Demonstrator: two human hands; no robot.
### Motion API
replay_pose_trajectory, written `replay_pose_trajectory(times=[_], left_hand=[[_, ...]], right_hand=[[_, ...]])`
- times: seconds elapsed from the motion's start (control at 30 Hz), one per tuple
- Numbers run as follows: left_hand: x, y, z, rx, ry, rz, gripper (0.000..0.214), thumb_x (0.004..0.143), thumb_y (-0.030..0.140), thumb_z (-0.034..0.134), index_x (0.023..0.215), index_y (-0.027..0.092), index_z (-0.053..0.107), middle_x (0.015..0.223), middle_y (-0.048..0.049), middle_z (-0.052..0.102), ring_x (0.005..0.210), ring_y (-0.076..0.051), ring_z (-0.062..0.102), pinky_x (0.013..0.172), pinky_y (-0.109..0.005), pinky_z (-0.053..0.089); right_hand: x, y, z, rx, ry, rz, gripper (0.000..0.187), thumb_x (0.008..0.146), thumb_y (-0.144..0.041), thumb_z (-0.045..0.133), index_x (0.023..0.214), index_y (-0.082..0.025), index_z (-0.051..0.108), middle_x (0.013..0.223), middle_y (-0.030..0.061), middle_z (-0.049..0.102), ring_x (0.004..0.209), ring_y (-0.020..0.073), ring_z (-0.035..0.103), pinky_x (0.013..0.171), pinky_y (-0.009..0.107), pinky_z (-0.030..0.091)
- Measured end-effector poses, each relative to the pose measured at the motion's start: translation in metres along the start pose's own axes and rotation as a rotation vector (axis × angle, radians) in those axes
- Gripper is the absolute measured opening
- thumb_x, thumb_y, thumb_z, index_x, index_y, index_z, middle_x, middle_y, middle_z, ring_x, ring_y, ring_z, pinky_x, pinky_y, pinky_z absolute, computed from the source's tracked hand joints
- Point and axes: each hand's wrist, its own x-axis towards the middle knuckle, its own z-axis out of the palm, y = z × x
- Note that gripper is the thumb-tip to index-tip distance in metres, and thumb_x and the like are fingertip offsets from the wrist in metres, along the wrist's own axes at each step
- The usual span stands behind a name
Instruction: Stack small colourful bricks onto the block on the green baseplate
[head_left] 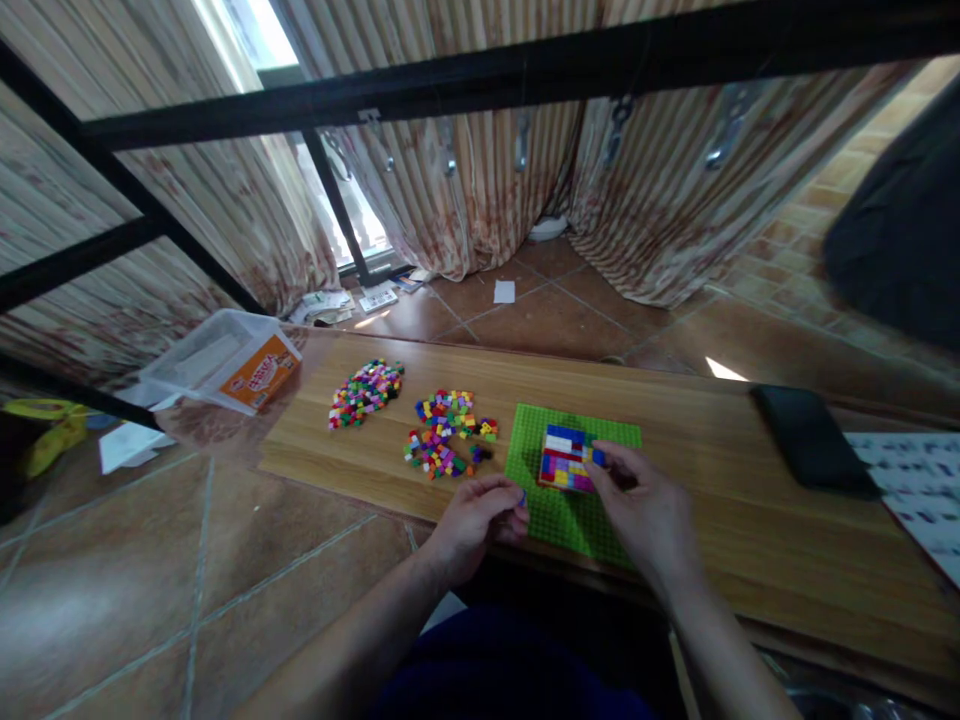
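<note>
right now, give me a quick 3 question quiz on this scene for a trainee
1. True or false: the brick build stands on the green baseplate.
2. Fill in: the clear box carries an ___ label.
3. Which hand touches the build? A: left hand. B: right hand.
Key: 1 true; 2 orange; 3 B.

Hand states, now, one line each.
Left hand: curled shut on a small blue piece.
Right hand: pinching a blue brick on the brick block.
</note>
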Motion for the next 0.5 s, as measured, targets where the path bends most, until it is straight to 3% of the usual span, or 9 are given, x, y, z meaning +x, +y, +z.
replay_pose_trajectory(times=[0.2, 0.5], left_hand=[[0.009, -0.005, -0.009, -0.01, -0.016, -0.022, 0.03, 0.066, 0.036, 0.078, 0.071, 0.014, 0.059, 0.063, 0.0006, 0.062, 0.053, -0.009, 0.057, 0.049, -0.019, 0.046], [0.016, -0.01, -0.018, 0.016, -0.044, -0.073, 0.028, 0.066, 0.035, 0.078, 0.069, 0.014, 0.059, 0.061, 0.0016, 0.061, 0.05, -0.008, 0.056, 0.049, -0.019, 0.046]], right_hand=[[0.013, -0.007, 0.007, -0.197, -0.065, -0.105, 0.035, 0.085, -0.042, 0.051, 0.102, -0.019, 0.07, 0.085, 0.0067, 0.07, 0.064, 0.0172, 0.06, 0.064, 0.032, 0.047], [0.019, -0.007, 0.01, -0.304, -0.087, -0.117, 0.033, 0.083, -0.038, 0.05, 0.101, -0.018, 0.07, 0.082, 0.0051, 0.069, 0.062, 0.0165, 0.059, 0.062, 0.031, 0.045]])
